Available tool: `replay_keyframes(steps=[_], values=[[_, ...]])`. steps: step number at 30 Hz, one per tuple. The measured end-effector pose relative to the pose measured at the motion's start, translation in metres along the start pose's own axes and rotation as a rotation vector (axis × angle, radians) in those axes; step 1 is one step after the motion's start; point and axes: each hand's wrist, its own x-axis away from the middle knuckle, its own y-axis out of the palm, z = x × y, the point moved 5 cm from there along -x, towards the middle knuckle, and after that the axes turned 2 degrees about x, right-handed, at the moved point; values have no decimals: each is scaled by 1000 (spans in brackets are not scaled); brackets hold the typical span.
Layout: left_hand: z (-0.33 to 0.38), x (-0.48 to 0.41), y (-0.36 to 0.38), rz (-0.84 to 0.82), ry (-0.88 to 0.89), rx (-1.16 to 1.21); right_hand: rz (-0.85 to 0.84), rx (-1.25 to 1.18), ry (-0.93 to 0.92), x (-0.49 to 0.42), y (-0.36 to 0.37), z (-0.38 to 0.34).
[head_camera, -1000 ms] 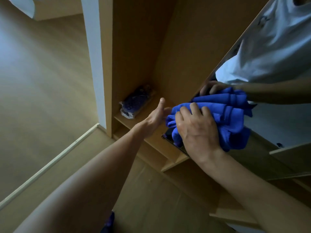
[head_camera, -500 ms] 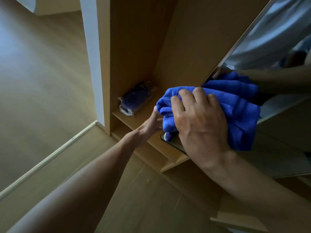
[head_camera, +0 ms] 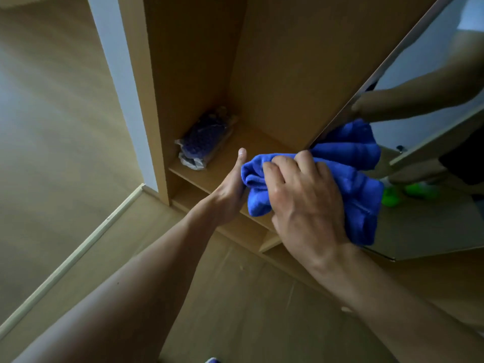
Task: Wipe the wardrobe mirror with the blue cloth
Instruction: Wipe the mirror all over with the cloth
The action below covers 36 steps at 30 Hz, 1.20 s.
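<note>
1. One wardrobe (head_camera: 199,74), its door standing open. If the door swings under the push, the wipe will likely skid.
2. One mirror (head_camera: 432,226) on that door. Pressing hard near its lower edge could leave streaks.
3. One blue cloth (head_camera: 361,189), bunched against the mirror's lower left edge. Wadded like that, it may smear and miss the corner.
4. Two hands. The right hand (head_camera: 306,200) has its fingers curled over the cloth, gripping it. The left hand (head_camera: 230,195) sits at the door's edge, thumb up and fingers hidden, so I cannot tell their grip. It could get pinched.
5. One wrapped packet (head_camera: 203,142) on the shelf (head_camera: 235,158), well apart.
</note>
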Motion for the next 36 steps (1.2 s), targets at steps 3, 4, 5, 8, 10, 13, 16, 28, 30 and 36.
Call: replay_keyframes(steps=[3, 4, 5, 8, 10, 13, 16, 28, 30, 36], values=[[-1, -2, 3, 24, -120, 188, 87, -35, 71, -4, -21, 11], [-1, -2, 5, 20, -119, 179, 78, -23, 90, -5, -19, 12], [-5, -5, 2, 11, -114, 176, 56, 3, 95, -5, -13, 11], [13, 12, 7, -1, -31, 39, -6, 68, 50, 1, 22, -1], [15, 12, 6, 4, -68, 41, -16, 67, 30, 3, 39, -11], [10, 3, -5, 25, -143, 40, -25, 56, 49, 2, 51, -21], [6, -7, -9, 84, -181, 41, -57, 62, 46, 6, 61, -27], [15, -15, -7, -3, -114, -327, -25, 9, 74, 17, 86, -41], [20, -15, -6, -10, -64, -403, -40, 1, 76, 18, 97, -46], [20, -12, -2, -67, 74, -484, -112, -81, 114, 24, 124, -57]])
